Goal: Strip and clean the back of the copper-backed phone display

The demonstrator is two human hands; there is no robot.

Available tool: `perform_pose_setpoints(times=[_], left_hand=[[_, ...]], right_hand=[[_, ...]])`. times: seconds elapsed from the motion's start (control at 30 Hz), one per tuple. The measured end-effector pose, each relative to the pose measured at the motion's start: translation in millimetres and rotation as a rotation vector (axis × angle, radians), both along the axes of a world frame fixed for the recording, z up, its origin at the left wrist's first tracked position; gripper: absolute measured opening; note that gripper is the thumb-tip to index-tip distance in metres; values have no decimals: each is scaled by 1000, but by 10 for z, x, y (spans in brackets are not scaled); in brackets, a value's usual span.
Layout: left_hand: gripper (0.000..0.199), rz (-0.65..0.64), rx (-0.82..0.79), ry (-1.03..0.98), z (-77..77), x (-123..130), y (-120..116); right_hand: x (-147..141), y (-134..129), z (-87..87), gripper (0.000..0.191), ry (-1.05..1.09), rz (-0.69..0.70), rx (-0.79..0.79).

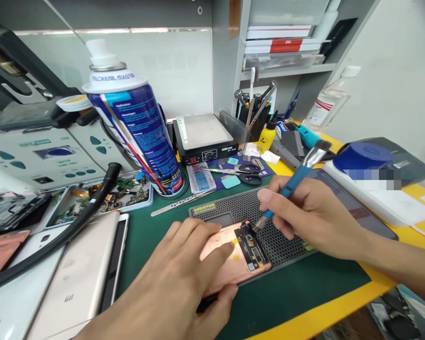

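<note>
An opened copper-pink phone part lies on a dark honeycomb mat, with a black section of small components at its right end. My left hand is wrapped over the left part of it, fingers on its top edge and surface, thumb at the near edge. In my right hand is a blue double-ended brush, held between thumb and fingers. Its lower bristles touch or hover just by the upper corner of the black section; which one is unclear. The wider bristle end points up and right.
A tall blue spray can stands behind my left hand. Scissors, tweezers and a small black device lie beyond the mat. Several phones and a black hose are at left, a white object at right.
</note>
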State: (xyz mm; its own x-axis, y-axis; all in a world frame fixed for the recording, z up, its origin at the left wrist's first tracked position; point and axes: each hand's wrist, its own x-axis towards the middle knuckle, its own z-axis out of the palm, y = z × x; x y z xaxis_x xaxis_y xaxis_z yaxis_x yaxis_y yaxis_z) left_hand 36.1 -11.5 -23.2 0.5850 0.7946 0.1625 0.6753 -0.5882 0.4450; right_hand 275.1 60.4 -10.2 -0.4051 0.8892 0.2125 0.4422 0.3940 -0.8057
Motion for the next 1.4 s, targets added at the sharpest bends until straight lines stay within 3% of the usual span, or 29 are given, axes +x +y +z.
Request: perform_pose_setpoints(times=[0.17, 0.33, 0.43, 0.57, 0.73, 0.9, 1.0, 1.4], left_hand=[[36, 19, -20, 50, 4, 0, -14], [32, 25, -47, 57, 5, -17, -21], [28, 15, -39, 37, 16, -22, -19], [16, 4, -28, 30, 20, -36, -21], [18, -8, -12, 18, -13, -57, -30], [27, -5, -40, 55, -33, -53, -20], [31, -22, -11, 85, -31, -50, -17], [29, -12, 85, 54, -22, -69, -32]], right_hand=[[-88, -53, -129, 43, -200, 30, 262], [-144, -74, -131, 37, -322, 99, 459], [-148, -58, -124, 37, -352, 140, 462], [-152, -22, -139, 38, -300, 71, 479], [-175, -19, -108, 36, -358, 260, 475], [-190, -19, -151, 36, -353, 179, 610], [-196, -15, -170, 36, -372, 210, 621], [-143, 45, -290, 44, -402, 143, 753]])
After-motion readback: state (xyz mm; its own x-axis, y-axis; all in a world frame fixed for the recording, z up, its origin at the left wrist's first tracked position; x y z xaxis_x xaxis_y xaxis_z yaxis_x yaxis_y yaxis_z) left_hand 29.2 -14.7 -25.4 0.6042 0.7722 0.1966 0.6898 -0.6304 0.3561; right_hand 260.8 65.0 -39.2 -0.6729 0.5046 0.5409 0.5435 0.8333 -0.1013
